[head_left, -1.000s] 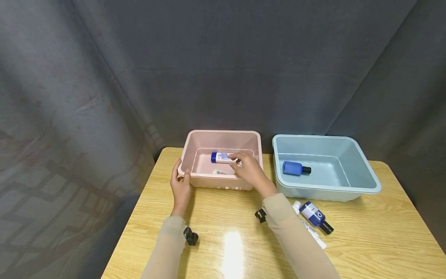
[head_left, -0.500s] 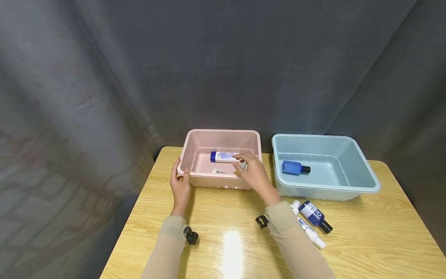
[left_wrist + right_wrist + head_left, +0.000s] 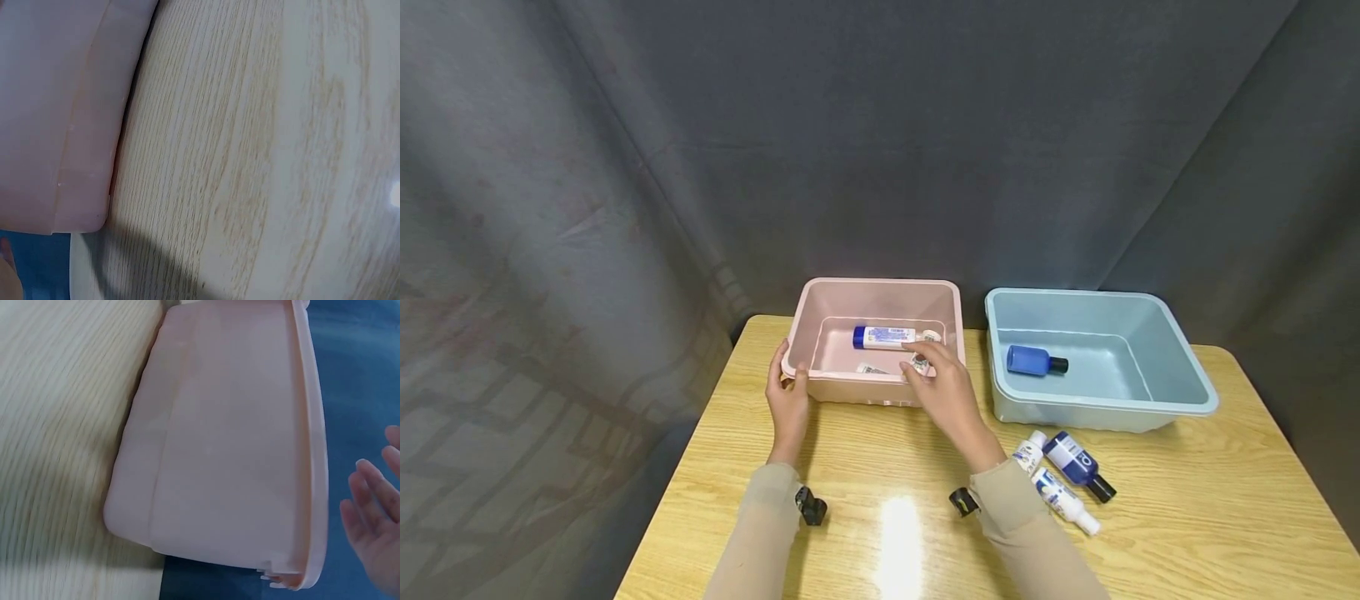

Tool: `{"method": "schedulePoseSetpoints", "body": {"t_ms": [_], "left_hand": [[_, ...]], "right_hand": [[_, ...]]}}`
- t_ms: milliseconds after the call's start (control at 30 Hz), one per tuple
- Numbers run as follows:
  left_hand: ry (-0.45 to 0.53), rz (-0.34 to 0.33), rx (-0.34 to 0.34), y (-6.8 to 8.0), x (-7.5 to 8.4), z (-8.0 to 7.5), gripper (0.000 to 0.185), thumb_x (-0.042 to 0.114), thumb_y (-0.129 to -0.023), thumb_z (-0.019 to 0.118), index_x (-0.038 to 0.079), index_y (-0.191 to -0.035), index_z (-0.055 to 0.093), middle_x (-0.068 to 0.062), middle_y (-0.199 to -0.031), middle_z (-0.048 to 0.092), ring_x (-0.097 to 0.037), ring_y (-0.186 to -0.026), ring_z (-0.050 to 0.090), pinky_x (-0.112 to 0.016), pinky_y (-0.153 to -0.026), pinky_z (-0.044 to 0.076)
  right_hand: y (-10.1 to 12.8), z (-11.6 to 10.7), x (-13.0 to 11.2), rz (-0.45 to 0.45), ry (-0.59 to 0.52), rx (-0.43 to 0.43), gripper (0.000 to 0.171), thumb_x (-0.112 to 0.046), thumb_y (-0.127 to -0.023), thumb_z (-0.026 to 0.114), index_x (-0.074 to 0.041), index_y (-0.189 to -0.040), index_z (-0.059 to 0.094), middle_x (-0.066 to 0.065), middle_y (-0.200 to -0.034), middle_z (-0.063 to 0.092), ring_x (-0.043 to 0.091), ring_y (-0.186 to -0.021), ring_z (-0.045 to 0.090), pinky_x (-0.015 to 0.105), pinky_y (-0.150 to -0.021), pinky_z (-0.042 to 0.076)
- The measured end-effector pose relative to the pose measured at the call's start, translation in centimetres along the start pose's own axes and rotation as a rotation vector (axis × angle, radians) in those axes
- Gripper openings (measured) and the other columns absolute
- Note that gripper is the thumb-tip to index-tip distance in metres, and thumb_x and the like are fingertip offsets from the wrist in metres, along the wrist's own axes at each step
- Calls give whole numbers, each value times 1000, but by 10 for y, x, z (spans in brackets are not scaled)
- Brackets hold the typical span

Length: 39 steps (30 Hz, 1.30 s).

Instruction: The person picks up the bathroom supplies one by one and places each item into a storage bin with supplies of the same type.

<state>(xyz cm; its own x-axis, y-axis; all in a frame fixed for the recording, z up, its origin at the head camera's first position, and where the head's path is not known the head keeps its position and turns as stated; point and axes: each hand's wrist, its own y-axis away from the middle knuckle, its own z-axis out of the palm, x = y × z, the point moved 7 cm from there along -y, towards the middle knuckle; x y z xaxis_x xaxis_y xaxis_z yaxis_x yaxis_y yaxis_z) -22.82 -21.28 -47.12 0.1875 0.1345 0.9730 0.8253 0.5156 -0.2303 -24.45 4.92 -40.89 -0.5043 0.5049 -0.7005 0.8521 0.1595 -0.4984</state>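
While my left hand (image 3: 790,404) grips the near left corner of the pink tub (image 3: 820,293), my right hand (image 3: 946,392) hangs over its near right rim with the fingers relaxed, holding nothing. Inside the tub lies a white tube with a blue cap (image 3: 883,337), and just beside my fingertips a small white thing that I cannot identify.

I judge the good way is to keep the tub pressed steady with the left hand and to lift the right hand straight up over the rim, so the wrist does not catch the wall.

Further right on the pale wooden table (image 3: 1187,517) stands a light blue tub (image 3: 1180,350) with a blue bottle (image 3: 1033,361) inside. Before it lie a dark blue bottle (image 3: 1078,464) and two white tubes (image 3: 1052,483). Behind everything hangs a dark grey cloth (image 3: 880,142).
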Motion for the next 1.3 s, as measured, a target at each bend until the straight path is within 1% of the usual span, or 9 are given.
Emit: {"method": "schedulePoseSetpoints", "body": {"t_ms": [33, 267, 533, 633, 700, 767, 867, 1033, 1300], "left_hand": [[-4, 2, 0, 0, 0, 0, 49, -1, -96, 54, 0, -144, 48, -18, -149, 45, -32, -127, 43, -33, -88, 36], [13, -4, 13, -13, -37, -1, 50, -1, -96, 55, 7, -145, 49, -12, -151, 44, -29, -129, 42, -32, -87, 35], [12, -16, 28, -11, -40, -2, 50, 2, -97, 55, 14, -145, 51, -4, -151, 45, -21, -129, 42, -29, -88, 35], [15, -23, 29, -11, -40, -2, 50, 2, -97, 54, 15, -145, 51, -2, -150, 46, -19, -127, 43, -29, -88, 35], [20, -24, 30, -11, -41, -2, 49, 2, -97, 54, 15, -145, 51, -2, -150, 46, -18, -127, 43, -29, -88, 35], [23, -19, 24, -11, -41, -1, 50, 1, -97, 54, 14, -145, 50, -3, -150, 46, -19, -126, 43, -29, -89, 36], [34, -15, 14, -12, -40, 0, 50, 2, -98, 54, 14, -146, 49, -6, -150, 46, -21, -124, 44, -30, -90, 38], [48, -17, 11, -11, -40, 0, 51, 3, -97, 54, 14, -146, 49, -8, -148, 47, -22, -121, 45, -30, -90, 39], [41, -13, 17, -10, -39, -2, 51, 3, -97, 54, 15, -146, 50, -6, -146, 49, -19, -119, 47, -28, -88, 41]], "right_hand": [[1, -1, -2, -9, -1, 12, 28, -11, -88, 75, -8, -115, 72, 9, -114, 68, 25, -98, 64, 40, -89, 52], [12, -7, -12, -61, 11, 64, 28, -12, -86, 77, -9, -113, 73, 8, -112, 69, 27, -97, 65, 42, -88, 52], [24, -22, -16, -103, -17, 142, 32, -7, -82, 80, -9, -112, 73, 9, -115, 70, 25, -101, 64, 42, -91, 51], [27, -26, -17, -118, -16, 150, 31, -7, -81, 80, -9, -112, 73, 9, -114, 70, 24, -98, 64, 38, -79, 54], [30, -29, -17, -120, -15, 152, 31, -7, -82, 80, -8, -112, 73, 9, -113, 70, 24, -97, 64, 38, -77, 54], [32, -31, -17, -117, -11, 153, 31, -6, -81, 80, -7, -112, 73, 10, -113, 70, 25, -99, 64, 38, -80, 55], [35, -34, -16, -110, -10, 154, 32, -5, -81, 79, -5, -112, 72, 12, -115, 69, 28, -106, 64, 44, -95, 50], [40, -39, -15, -106, 0, 161, 32, -6, -82, 80, -4, -113, 71, 13, -114, 69, 29, -106, 64, 44, -95, 50], [50, -45, -16, -116, 6, 187, 33, -5, -79, 81, -3, -111, 71, 12, -112, 70, 29, -107, 64, 38, -98, 47]]}}
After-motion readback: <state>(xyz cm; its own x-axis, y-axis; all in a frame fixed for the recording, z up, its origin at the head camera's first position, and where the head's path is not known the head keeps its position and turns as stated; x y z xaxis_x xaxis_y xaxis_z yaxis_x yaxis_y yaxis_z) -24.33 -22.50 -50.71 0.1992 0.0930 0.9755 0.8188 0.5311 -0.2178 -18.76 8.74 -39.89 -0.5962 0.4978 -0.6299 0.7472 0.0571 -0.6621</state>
